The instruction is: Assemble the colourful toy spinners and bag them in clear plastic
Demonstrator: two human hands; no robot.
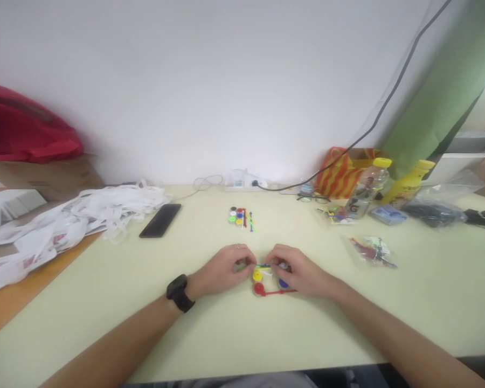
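My left hand (235,265) and my right hand (297,267) are pinched close together over a small group of coloured plastic pieces. A thin blue and green stick (262,265) spans the gap between the two sets of fingertips, its ends hidden by them. Just below lie a yellow disc (257,275), a white stick (267,272) and a red disc (259,289). From the red disc a red stick (275,292) runs right, under my right hand. A blue disc (283,283) shows beside the right fingers. Part of a pale disc (239,267) is visible under my left hand.
Farther back lie several small discs (236,216) and sticks (248,220) in rows. A phone (160,220) and white straps (105,210) are at left. A bag of plastic pieces (373,251), bottles (367,188) and a striped bag (339,175) stand right. A cable (372,129) crosses the wall.
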